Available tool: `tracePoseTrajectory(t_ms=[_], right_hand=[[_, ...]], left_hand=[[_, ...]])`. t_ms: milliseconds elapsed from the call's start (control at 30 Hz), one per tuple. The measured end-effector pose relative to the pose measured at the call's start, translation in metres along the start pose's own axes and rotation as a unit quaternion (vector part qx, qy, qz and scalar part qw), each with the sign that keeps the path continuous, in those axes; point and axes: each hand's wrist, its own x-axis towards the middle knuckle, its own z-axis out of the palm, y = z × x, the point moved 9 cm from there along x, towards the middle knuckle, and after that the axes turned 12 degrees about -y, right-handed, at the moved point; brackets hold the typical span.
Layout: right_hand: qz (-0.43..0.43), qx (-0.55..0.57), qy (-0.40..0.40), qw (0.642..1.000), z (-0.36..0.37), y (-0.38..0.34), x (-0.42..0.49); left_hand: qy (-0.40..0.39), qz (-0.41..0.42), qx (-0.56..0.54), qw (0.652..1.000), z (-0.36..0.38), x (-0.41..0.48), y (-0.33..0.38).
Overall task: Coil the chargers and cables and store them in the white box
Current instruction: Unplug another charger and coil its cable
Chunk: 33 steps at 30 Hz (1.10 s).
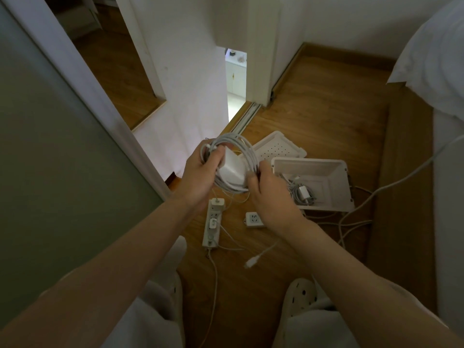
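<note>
1. 2 pale slippers with dark holes, the left slipper (pixel 175 285) and the right slipper (pixel 300 295), stand on the wooden floor (pixel 313 109) at the bottom of the view.
2. A loose plug (pixel 251 261) on a thin white lead lies on the floor between them and the hands.
3. A white power strip (pixel 212 224) lies lengthwise below the left hand, with 2 plugs seated in it; any print on it is too small to read.
4. A small square socket adapter (pixel 254 219) lies just beside the strip, below the right wrist; no label on it can be read.
5. The left hand (pixel 200 174) grips the left side of the coiled cable (pixel 247 151), thumb over the loops and fingers curled beneath.
6. The white charger brick (pixel 232 169) sits inside the ring of loops, against the left hand's fingers.
7. The right hand (pixel 271 194) clasps the lower right of the same coil, fingers curled round the strands.
8. The coil is held above the floor, just left of the white box (pixel 336 177).
9. The box stands open on the floor, and a small charger (pixel 303 193) with its wound lead lies inside.
10. The perforated lid (pixel 278 146) lies behind the box, touching its rear edge.
11. A long cable (pixel 401 179) trails from beside the box to the right, toward white bedding (pixel 442 59).
</note>
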Motion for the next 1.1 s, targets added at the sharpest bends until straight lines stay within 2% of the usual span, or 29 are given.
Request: tracePoseTrajectory(t_ms=[133, 267, 433, 567, 667, 767, 833, 967, 1100], right_hand=[[0.011, -0.001, -0.014, 1.0, 0.004, 0.001, -0.001], [0.021, 0.063, -0.024, 0.997, 0.003, 0.005, 0.002], [0.021, 0.085, -0.039, 0.995, 0.005, 0.007, 0.005], [0.049, 0.095, -0.007, 0.994, 0.0, 0.022, 0.009], [0.069, 0.124, -0.001, 0.99, 0.001, 0.028, 0.01], [0.085, 0.177, 0.01, 0.981, 0.002, 0.027, 0.009], [0.088, 0.18, 0.021, 0.979, 0.001, 0.024, 0.008], [0.087, 0.189, 0.026, 0.978, 0.002, 0.022, 0.003], [0.112, 0.181, -0.017, 0.977, 0.011, 0.027, 0.0]], left_hand=[[0.019, -0.006, 0.021, 1.0, -0.005, 0.001, -0.003], [0.011, -0.019, -0.049, 0.999, -0.006, 0.002, -0.006], [0.005, -0.037, -0.088, 0.995, -0.005, 0.003, -0.013], [-0.053, -0.068, -0.116, 0.989, 0.013, 0.001, -0.018], [-0.095, -0.041, -0.082, 0.991, 0.027, 0.001, -0.007], [-0.041, -0.016, -0.015, 0.999, 0.021, 0.0, -0.007], [-0.017, -0.01, -0.017, 1.0, 0.019, 0.0, -0.009], [-0.077, 0.004, -0.036, 0.996, 0.031, 0.0, -0.005], [-0.136, -0.042, -0.04, 0.989, 0.038, -0.002, -0.015]])
